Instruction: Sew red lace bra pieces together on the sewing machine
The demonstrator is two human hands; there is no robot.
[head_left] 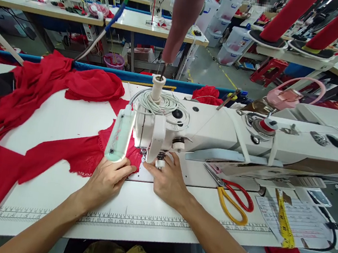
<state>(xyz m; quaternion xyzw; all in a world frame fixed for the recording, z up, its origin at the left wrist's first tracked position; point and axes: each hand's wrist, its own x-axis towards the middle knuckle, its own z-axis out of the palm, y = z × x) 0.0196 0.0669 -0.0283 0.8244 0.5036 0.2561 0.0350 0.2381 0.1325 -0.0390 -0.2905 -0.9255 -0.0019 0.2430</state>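
A white sewing machine (207, 125) stands across the table, its presser foot (143, 152) down by a piece of red fabric (59, 148) with a lace edge. My left hand (111, 177) rests on this fabric just left of the foot, its fingers closed on the cloth, partly behind a clear lamp-like guard (120, 134). Just right of the needle area is my right hand (170, 180). Its thumb points to the foot while the other fingers reach up beside the machine head, apart and with nothing visible in them. The stitching point itself is mostly hidden.
Scissors (225, 193) with red and yellow handles lie right of my right hand. Beyond them are a paper sheet (300, 222) and a yellow tape measure (284, 222). More red fabric (96, 85) is heaped at left, partly over a black phone-like object (0, 86). A screwdriver-like handle (187, 20) hangs above.
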